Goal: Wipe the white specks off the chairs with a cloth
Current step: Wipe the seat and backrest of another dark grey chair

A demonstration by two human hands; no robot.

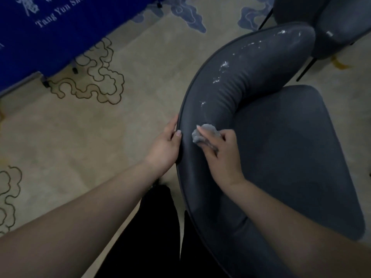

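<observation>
A dark grey chair with a curved padded backrest fills the right half of the head view. White specks dot the far part of the backrest, up to its upper end. My right hand grips a small crumpled grey cloth and presses it on the backrest's inner padding near the middle. My left hand holds the backrest's outer rim just left of the cloth, thumb on top of the edge.
A second dark chair with a few white specks stands at the top right, touching the first. A blue-draped table is at the top left. Beige patterned carpet covers the floor. My dark-clothed legs are below.
</observation>
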